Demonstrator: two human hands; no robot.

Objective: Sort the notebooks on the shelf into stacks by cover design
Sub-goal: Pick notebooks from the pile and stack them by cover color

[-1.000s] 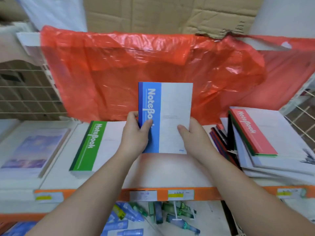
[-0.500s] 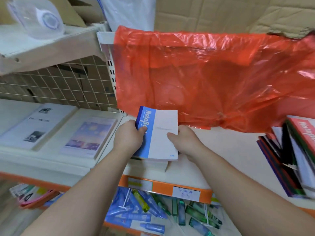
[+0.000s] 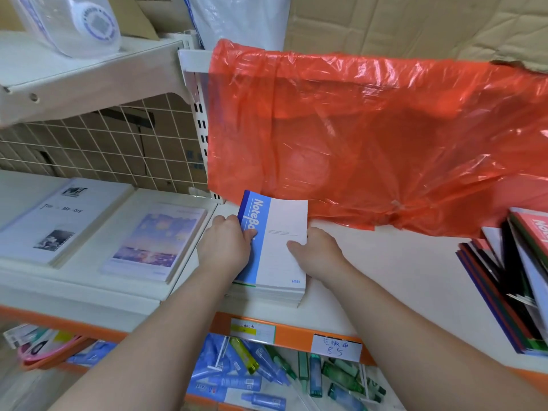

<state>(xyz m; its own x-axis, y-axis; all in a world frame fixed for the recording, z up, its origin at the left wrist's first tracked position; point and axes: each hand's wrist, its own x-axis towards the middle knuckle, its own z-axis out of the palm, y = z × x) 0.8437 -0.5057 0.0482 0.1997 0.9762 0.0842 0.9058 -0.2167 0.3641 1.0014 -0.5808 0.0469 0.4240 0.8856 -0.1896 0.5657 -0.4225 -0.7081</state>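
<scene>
The white shelf (image 3: 385, 277) does the organising here: each cover design gets its own patch of it. The red plastic sheet (image 3: 370, 137) hanging from the shelf above drapes low over the back, which is probably why everything is being built toward the front edge.

Far right is the mixed pile (image 3: 510, 280), with red, dark and white covers fanned out crooked. It looks like the unsorted supply. On the left section there's a black-and-white notebook (image 3: 56, 221) and a purple-sky notebook (image 3: 154, 235), each lying flat and squared up in its own spot, so I'd guess those designs are already dealt with.

In the middle, just beside the shelf divider, is a short stack (image 3: 267, 295) with the blue-spine notebook (image 3: 281, 241) on top of it. A sliver of green peeks out under its front corner, so the stack seems to be the same "NoteBook" layout in other colours.

Both hands have hold of that top notebook. The left hand (image 3: 225, 247) wraps the spine edge with the thumb on the cover, and the right hand (image 3: 317, 250) pinches the opposite edge, also thumb on top. Holding both sides like that lets you line up the edges with the stack below. I can't tell whether it's fully down yet.
</scene>
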